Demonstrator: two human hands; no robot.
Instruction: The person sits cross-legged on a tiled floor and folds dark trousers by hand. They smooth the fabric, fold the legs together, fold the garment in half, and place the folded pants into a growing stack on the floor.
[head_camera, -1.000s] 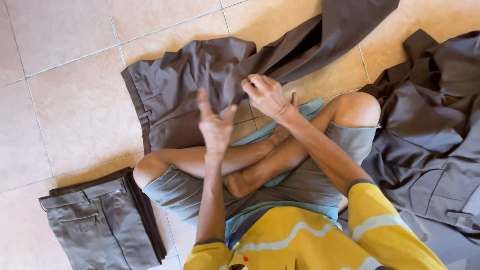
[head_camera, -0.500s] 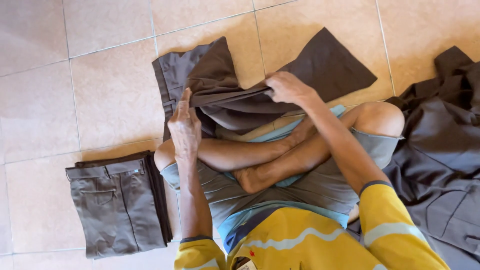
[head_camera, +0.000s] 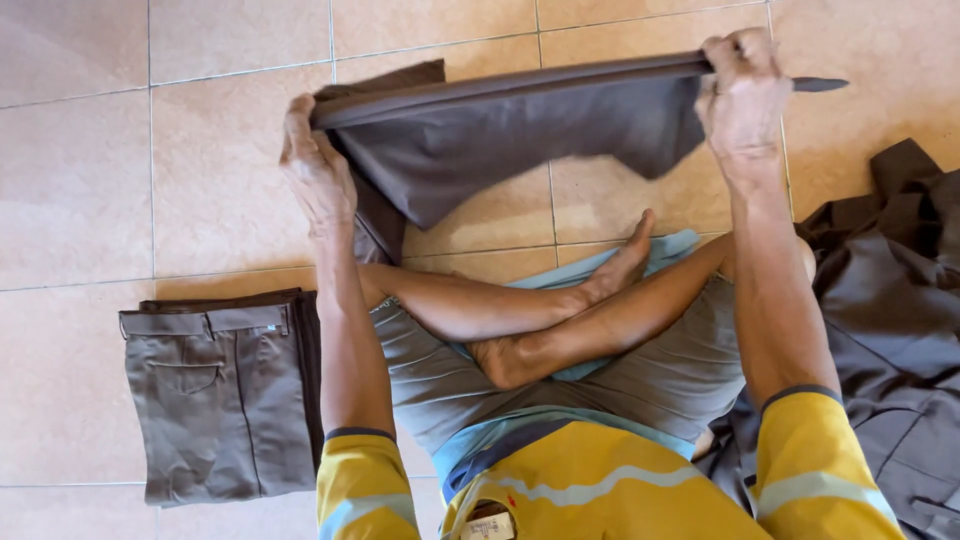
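The floor (head_camera: 90, 130), pale tile, carried everything. A dark heap (head_camera: 890, 330) lay along its right edge, a folded stack (head_camera: 215, 400) at the lower left beside the sitter's crossed legs. Between them the trousers (head_camera: 500, 150) hung stretched taut above the tiles, likely to line up the edge. Left hand (head_camera: 318, 165) clamped one end, right hand (head_camera: 742, 85) fisted round the other, both grips closed on cloth.

The heap of dark trousers (head_camera: 890, 330) runs off the right edge, the lifted trousers (head_camera: 500, 140) hide floor tiles behind, and both elbows drop below the bottom edge.
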